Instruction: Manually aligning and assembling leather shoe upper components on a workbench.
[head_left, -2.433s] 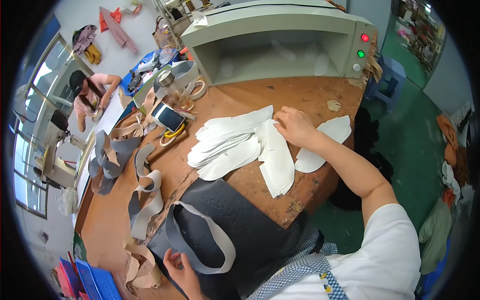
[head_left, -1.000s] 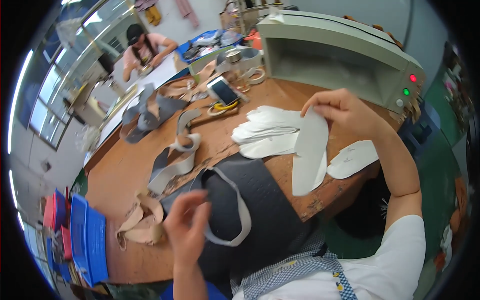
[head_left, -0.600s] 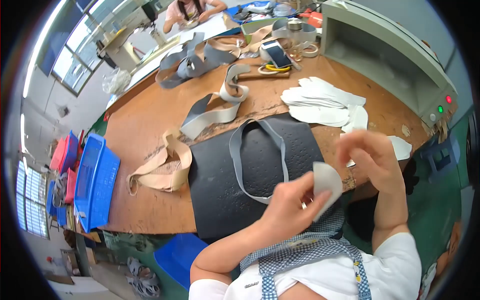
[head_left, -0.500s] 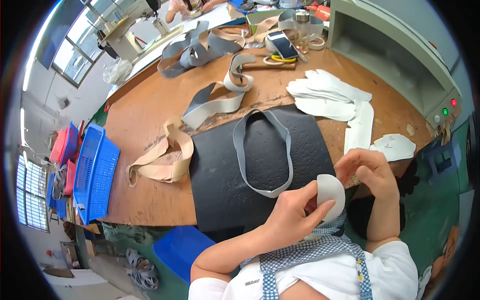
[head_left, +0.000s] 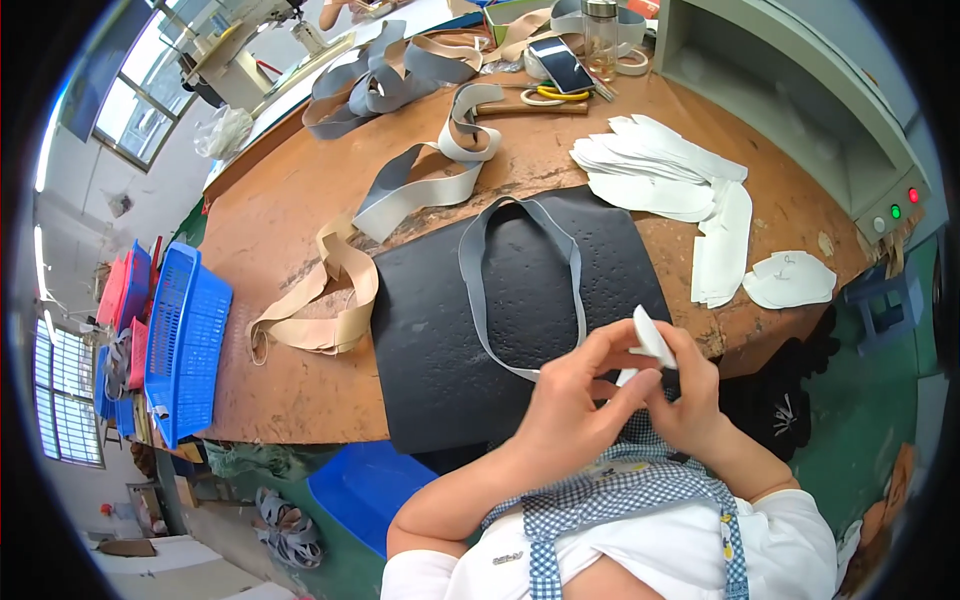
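"Status, L to R?"

"Beige strap (head_left: 350, 330), then black mat (head_left: 425, 345) w/ grey loop (head_left: 470, 275) on it. My L hand (head_left: 575, 405) has a bent white pc (head_left: 654, 340) pinched, by mat's near R corner; my R hand (head_left: 692, 400) is at its edge, can't tell if clamped. 1 pc in work, prob. unfinished."

"What's left?"

"Prob. lots: far R, big stack (head_left: 650, 165), then small pile (head_left: 792, 282), both lying flat, no hand on either."

A thin white piece (head_left: 655, 340), bent and tilted, sits between the left grip (head_left: 572, 402) and right grip (head_left: 692, 400).
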